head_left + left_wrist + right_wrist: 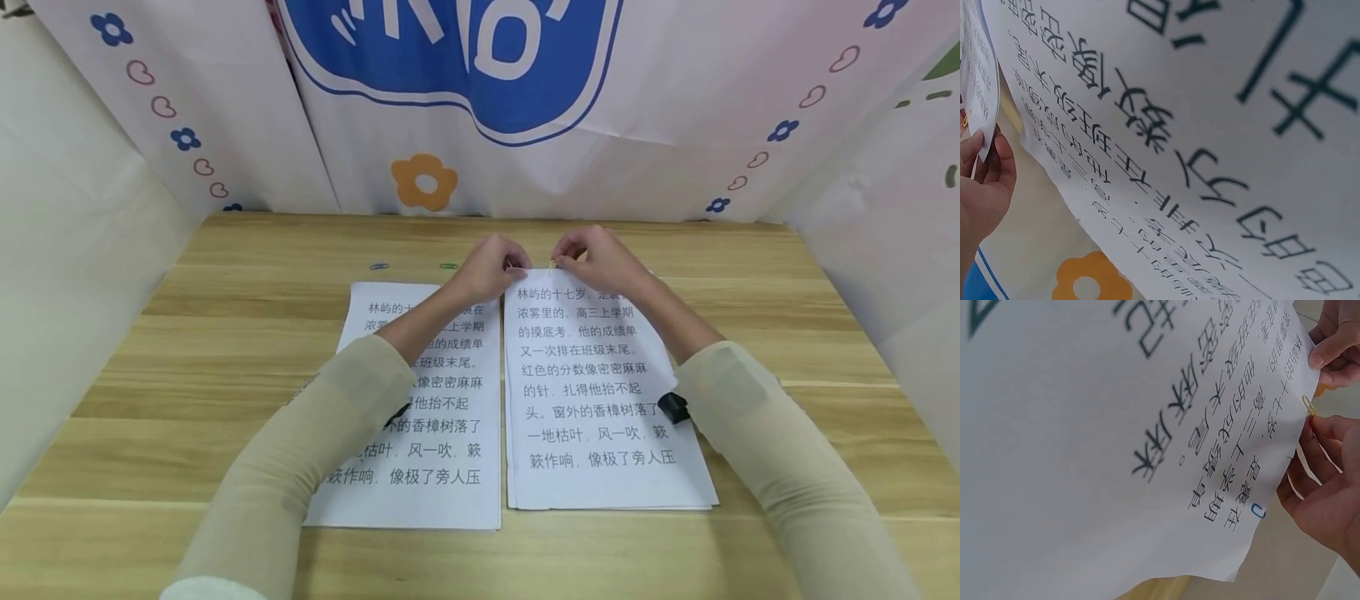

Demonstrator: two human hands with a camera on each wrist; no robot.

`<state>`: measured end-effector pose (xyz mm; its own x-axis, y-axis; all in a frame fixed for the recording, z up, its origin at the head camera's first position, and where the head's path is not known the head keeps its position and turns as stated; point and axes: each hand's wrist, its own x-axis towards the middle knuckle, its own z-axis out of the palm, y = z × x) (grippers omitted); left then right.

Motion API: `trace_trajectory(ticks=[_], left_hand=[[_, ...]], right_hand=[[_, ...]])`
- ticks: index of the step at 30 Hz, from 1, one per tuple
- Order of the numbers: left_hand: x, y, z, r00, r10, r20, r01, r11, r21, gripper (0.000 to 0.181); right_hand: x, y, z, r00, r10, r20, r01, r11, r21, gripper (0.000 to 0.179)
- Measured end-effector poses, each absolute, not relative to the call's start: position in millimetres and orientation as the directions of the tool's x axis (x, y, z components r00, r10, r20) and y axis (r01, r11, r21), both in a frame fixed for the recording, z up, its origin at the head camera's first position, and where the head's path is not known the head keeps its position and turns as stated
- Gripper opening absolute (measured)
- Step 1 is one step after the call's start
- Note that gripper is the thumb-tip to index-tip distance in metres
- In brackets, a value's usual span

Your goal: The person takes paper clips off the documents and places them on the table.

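Note:
A stack of printed paper sheets [592,487] lies on the wooden table. At its top edge, my left hand [493,265] pinches the paper near the left corner, thumb on the printed face in the right wrist view. Just to the right, my right hand [598,260] pinches a yellow paper clip [1308,405] that sits on the same edge. A blue paper clip [1259,510] is on that edge too, farther along; in the head view the right hand hides it. My left forearm crosses above a second printed stack [420,510] and covers part of its text.
Behind the left stack, a blue paper clip [379,267] and a green paper clip [448,266] lie loose on the table [247,333]. A printed cloth [360,158] hangs along the back edge, with white cloth at both sides.

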<state>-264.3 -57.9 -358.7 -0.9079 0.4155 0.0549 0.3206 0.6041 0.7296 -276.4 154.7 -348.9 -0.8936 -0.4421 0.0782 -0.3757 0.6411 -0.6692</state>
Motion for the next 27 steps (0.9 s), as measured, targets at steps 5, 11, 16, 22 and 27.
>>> trace_trajectory(ticks=[5, 11, 16, 22, 27], left_hand=[[-263.4, -57.8, -358.4, -0.906, 0.419, 0.06, 0.33, 0.61, 0.72, 0.014], [-263.1, -57.7, -358.2, -0.903, 0.424, 0.068, 0.342, 0.615, 0.711, 0.014], [-262.9, -57.5, -357.9, -0.903, 0.426, 0.055, 0.336, 0.619, 0.71, 0.014], [-263.2, -57.8, -359.5, -0.902, 0.428, 0.055, 0.336, 0.616, 0.712, 0.014], [-262.8, -58.0, -360.9, -0.899, 0.435, 0.055, 0.34, 0.613, 0.713, 0.013]], right_hand=[[-276.3, 154.9, -348.9, -0.889, -0.452, 0.078, -0.384, 0.639, -0.666, 0.012], [-277.3, 154.6, -348.4, -0.877, -0.473, 0.077, -0.417, 0.674, -0.61, 0.01], [-277.1, 153.0, -345.8, -0.877, -0.477, 0.064, -0.425, 0.707, -0.566, 0.01], [-277.1, 152.6, -346.6, -0.876, -0.477, 0.065, -0.427, 0.707, -0.563, 0.011], [-276.3, 153.2, -349.0, -0.886, -0.457, 0.081, -0.415, 0.701, -0.58, 0.011]])
